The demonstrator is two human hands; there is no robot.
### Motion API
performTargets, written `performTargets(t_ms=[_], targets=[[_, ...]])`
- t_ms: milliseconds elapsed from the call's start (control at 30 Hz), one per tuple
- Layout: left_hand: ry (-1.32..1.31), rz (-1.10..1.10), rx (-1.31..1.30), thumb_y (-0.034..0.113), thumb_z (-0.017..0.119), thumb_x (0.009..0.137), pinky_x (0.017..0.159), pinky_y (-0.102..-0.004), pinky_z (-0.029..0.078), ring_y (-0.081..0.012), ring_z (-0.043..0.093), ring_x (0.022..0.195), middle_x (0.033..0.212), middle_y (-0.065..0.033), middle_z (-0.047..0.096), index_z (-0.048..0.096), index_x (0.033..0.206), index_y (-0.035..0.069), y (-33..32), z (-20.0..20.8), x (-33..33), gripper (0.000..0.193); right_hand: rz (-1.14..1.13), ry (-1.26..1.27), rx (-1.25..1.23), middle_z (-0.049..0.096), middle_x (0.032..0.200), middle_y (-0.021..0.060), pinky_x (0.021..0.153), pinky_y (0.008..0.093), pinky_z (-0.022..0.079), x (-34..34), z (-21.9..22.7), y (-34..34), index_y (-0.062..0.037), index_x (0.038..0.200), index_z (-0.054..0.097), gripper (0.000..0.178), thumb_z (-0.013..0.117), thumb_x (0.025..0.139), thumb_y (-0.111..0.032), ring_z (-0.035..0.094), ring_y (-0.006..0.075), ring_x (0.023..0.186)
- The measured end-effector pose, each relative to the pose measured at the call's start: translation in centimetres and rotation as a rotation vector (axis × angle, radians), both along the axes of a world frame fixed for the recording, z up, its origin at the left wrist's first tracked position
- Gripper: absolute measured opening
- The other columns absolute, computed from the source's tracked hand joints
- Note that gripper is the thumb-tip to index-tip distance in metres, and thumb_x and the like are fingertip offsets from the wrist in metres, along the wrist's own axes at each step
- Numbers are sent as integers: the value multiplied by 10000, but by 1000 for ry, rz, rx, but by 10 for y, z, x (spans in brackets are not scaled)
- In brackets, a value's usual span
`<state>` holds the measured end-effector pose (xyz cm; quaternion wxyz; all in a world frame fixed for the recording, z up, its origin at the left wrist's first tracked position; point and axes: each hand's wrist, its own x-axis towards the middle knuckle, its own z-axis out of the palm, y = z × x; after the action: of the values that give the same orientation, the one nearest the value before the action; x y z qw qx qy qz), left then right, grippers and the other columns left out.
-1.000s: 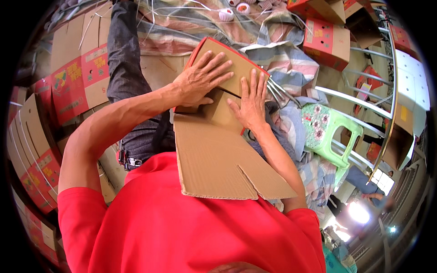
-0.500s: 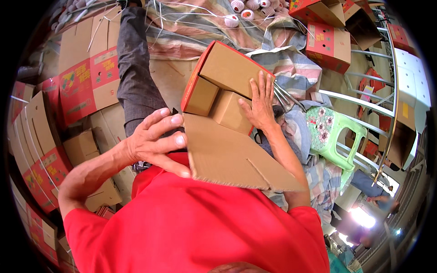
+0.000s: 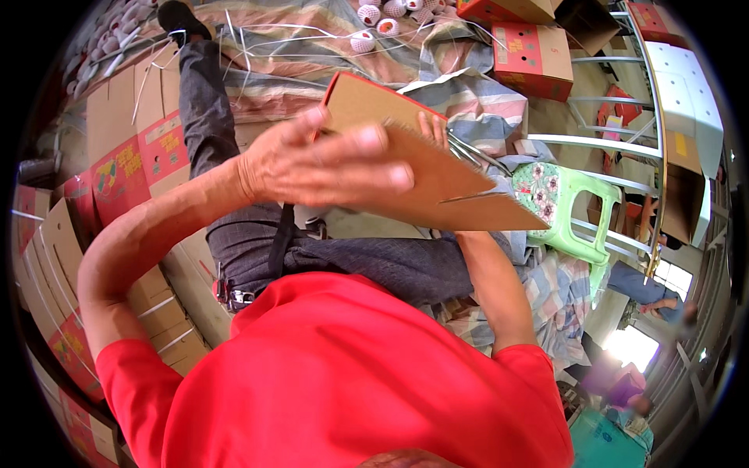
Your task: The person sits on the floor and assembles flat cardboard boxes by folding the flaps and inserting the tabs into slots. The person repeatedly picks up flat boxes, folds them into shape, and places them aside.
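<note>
A cardboard carton point(image 3: 374, 101) with a red outer edge stands tilted in front of me, and its large brown flap point(image 3: 437, 183) is folded up toward me. My left hand point(image 3: 324, 160) lies against the left part of this flap with the fingers stretched out, slightly blurred. Behind the flap, only the fingertips of my right hand point(image 3: 433, 129) show, straight and resting at the carton's right side. The flap hides the palm of that hand and the carton's inside. A bundle of thin metal rods point(image 3: 472, 154) shows just right of the fingertips.
A green plastic stool point(image 3: 566, 207) with a floral seat stands at right, beside a striped tarp point(image 3: 468, 74). Flattened cartons point(image 3: 117, 168) lie at left. Net-wrapped fruit point(image 3: 363, 40) and another red carton point(image 3: 532, 61) are at the far side. People point(image 3: 644, 292) are at far right.
The flap has swung up and away from me, now covering the carton's opening. My left hand has moved forward and right with it. My right hand has become mostly hidden.
</note>
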<state>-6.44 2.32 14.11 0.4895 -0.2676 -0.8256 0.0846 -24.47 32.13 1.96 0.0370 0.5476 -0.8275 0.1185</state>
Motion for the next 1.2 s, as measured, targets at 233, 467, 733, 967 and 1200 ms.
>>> performTargets(t_ms=[233, 467, 733, 967, 1200], targets=[[-391, -138, -10, 219, 609, 918, 1302, -601, 238, -331, 364, 1575, 1645, -117, 467, 593, 1459, 55, -14, -3, -36, 566, -1, -80, 98, 242, 1727, 222, 1269, 606, 234, 6, 6, -5, -54, 1506, 509, 623, 667, 978, -344, 199, 467, 1598], [-775, -188, 287, 317, 605, 882, 1148, -532, 422, -390, 565, 1321, 1482, -187, 576, 554, 1460, 10, -11, -48, -18, 657, 32, -42, 19, 224, 1731, 227, 1272, 604, 223, 6, -13, 2, -50, 1509, 503, 623, 669, 982, -339, 181, 463, 1603], [-980, -349, 543, 165, 751, 728, 1231, -578, 348, -383, 526, 1389, 1433, -162, 625, 630, 1292, 1, 19, -47, 15, 599, 104, 107, -37, 204, 1736, 232, 1277, 603, 210, -25, -60, 23, -45, 1512, 496, 624, 670, 986, -333, 161, 457, 1609], [-1147, -368, 903, 282, 806, 748, 1214, -599, 342, -419, 477, 1409, 1493, -156, 584, 620, 1379, 57, 18, -57, 30, 695, -91, -197, -298, 221, 1734, 237, 1284, 554, 231, 6, -43, 16, -21, 1583, 355, 673, 642, 1034, -283, 232, 442, 1590], [-1019, -233, 756, 350, 830, 724, 1239, -621, 286, -448, 394, 1477, 1538, -167, 534, 657, 1366, 140, 16, -73, 29, 697, -243, -544, -348, 280, 1723, 226, 1290, 512, 241, 33, -16, 33, -27, 1635, 253, 739, 642, 1049, -255, 283, 377, 1584]])
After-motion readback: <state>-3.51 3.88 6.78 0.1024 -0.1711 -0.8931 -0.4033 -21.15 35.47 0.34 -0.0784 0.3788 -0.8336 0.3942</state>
